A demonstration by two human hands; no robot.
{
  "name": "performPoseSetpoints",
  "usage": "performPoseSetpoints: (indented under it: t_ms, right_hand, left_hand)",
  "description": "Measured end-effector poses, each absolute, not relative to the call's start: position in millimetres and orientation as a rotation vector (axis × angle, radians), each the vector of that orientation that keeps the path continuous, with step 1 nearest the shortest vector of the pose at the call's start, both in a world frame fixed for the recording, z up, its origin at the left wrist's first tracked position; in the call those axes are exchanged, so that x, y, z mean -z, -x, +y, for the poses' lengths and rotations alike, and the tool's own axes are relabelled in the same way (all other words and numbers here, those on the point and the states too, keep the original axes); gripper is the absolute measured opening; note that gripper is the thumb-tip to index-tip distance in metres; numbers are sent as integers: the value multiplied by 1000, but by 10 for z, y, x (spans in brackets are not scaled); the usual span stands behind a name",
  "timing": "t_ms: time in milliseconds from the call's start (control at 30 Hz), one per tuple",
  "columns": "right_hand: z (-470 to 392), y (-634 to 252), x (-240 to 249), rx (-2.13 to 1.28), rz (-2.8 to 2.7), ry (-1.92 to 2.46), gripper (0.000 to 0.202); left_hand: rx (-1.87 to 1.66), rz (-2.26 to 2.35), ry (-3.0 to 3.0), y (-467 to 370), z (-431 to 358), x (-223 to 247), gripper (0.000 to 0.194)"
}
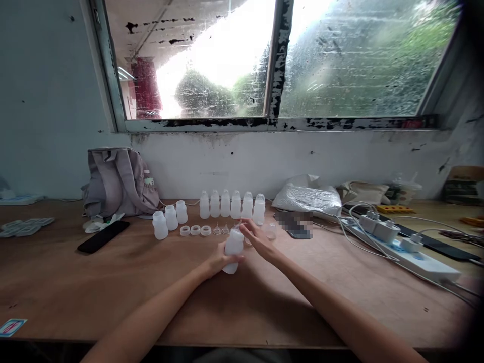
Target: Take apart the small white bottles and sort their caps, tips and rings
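My left hand (219, 259) is wrapped round the body of a frosted white baby bottle (234, 243), tilted slightly above the table. At its top, the fingers of my right hand (257, 237) close on a clear teat (237, 227), partly hidden by them. Beyond my hands stands a row of several capped baby bottles (226, 204). Three open bottles (171, 218) stand to the left. In front of the row lie three white collar rings (195, 230) and clear teats (217, 230). A clear cap (271, 231) sits right of my right hand.
A black phone (104, 237) and a grey backpack (119, 181) are at the left. Towards the right are a blurred dark object (297, 225), a silvery plastic package (308, 196) and a power strip (408, 252) with chargers and loose white cables. The wall and window rise behind the table.
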State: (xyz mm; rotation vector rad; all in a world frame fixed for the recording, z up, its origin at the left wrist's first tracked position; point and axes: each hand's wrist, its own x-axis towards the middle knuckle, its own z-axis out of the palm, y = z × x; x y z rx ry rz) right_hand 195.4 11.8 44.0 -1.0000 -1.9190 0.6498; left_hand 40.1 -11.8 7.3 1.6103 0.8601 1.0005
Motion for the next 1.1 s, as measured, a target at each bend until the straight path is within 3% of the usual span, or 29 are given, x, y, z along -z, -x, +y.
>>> performPoseSetpoints:
  t_ms: [100, 300, 433, 600, 900, 1100]
  right_hand:
    - [-52, -1825, -491, -1026, -1781, 902, 39]
    - [-221, -1726, -502, -1221, -1551, 763, 26]
    - [-261, -1718, -516, -1269, -1455, 725, 21]
    - [-263, -1702, -509, -1291, -1414, 741, 19]
    - [-345, -1687, -619, -1473, -1500, 581, 25]
    - [-129, -1778, -492, -1175, -1685, 745, 25]
  left_hand:
    - [-1032, 1030, -1844, -435, -160, -59, 34]
    - [-980, 983, -1779, -519, -294, -132, 27]
    - [-751, 738, -1560, -489, -328, -213, 13]
    - [-670, 561, -1418, -402, -318, -195, 13]
    - [-353, 188, -974, -322, -315, -181, 27]
    - [-396, 294, -1055, -279, -205, -123, 25]
